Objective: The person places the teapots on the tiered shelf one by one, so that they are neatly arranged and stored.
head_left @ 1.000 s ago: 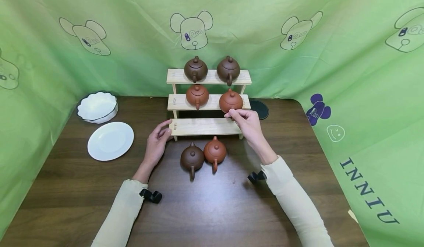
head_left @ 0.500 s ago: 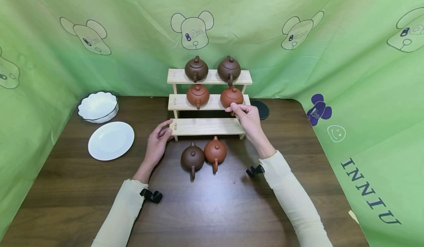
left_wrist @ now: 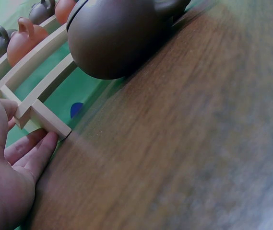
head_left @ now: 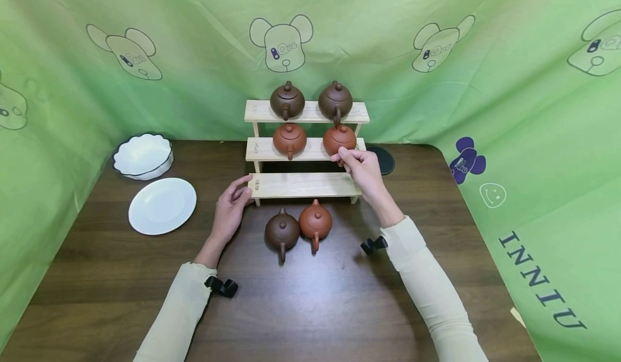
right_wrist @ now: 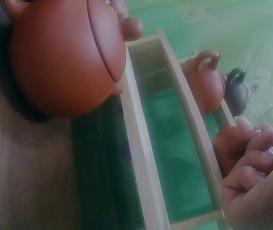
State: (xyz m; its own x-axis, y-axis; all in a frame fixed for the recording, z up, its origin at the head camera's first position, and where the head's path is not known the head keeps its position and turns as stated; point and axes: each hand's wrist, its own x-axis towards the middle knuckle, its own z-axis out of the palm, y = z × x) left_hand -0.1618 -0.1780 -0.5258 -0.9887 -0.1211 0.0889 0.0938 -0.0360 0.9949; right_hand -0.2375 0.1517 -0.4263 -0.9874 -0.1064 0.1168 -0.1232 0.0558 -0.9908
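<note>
A stepped wooden display rack (head_left: 301,185) has three shelves. My right hand (head_left: 366,176) pinches the handle of a reddish-brown teapot (head_left: 339,138) at the right of the middle shelf; the fingers hide most of that handle in the right wrist view. Beside it on that shelf sits another reddish teapot (head_left: 289,138). My left hand (head_left: 229,211) holds the left end of the lowest shelf, its fingers against the rack's leg (left_wrist: 50,119) in the left wrist view. In front of the rack, a dark brown teapot (head_left: 281,231) and a reddish teapot (head_left: 316,220) stand side by side on the table.
Two dark brown teapots, one at left (head_left: 287,100) and one at right (head_left: 335,101), stand on the top shelf. A white scalloped bowl (head_left: 143,157) and a white plate (head_left: 162,206) lie at left. A dark round coaster (head_left: 381,160) lies behind my right hand. Green cloth (head_left: 194,81) surrounds the table.
My right hand has moved slightly back, shifting the reddish teapot farther onto the middle shelf; it now sits more level. My left hand has stayed on the rack's end.
</note>
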